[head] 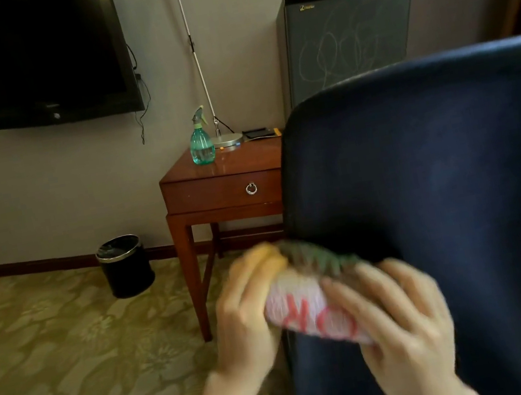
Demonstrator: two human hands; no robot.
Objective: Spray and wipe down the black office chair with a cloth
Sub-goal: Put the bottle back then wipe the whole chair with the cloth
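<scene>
Cloth on the chair's back, wiping only just under way.

Both my hands hold the bunched cloth (309,307) against the left edge of the black office chair (441,183). My left hand (245,318) curls round its near end, and my right hand (411,327) has its fingers spread and hooked over the other, though blur hides the finer grip. The spray bottle (201,141) stands on the side table (220,173), so I judge spraying done. Most of the backrest is left to wipe, and the seat is out of sight.
</scene>
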